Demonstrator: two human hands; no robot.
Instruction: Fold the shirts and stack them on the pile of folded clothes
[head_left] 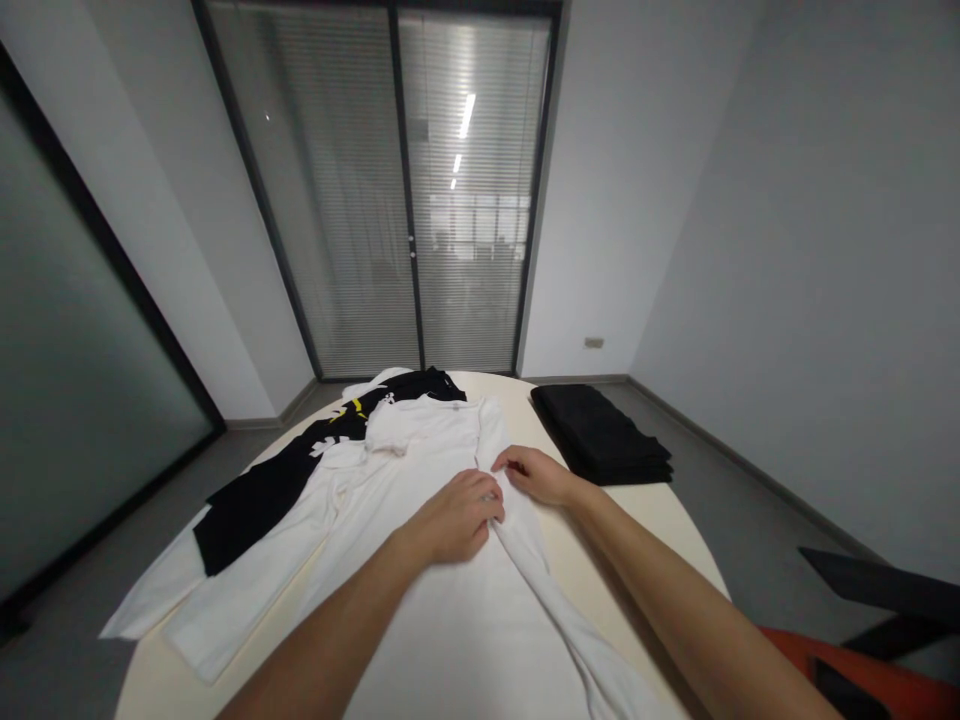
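A white long-sleeved shirt (450,620) lies spread on the table, its collar end away from me and one sleeve stretched out on each side. My left hand (461,515) rests on the body of the shirt near its right side, with fingers curled and closed at the cloth. Just beside it, my right hand (536,474) has its thumb and fingertips closed on the cloth near the top of the right sleeve. Both hands touch the shirt, and the fingertips partly hide the cloth between them.
A folded stack of black cloth (596,435) sits at the table's right edge. Black garments with yellow and white prints (262,500) lie at the left, over more white cloth. The round table (667,540) has an orange and black chair (847,670) at its right.
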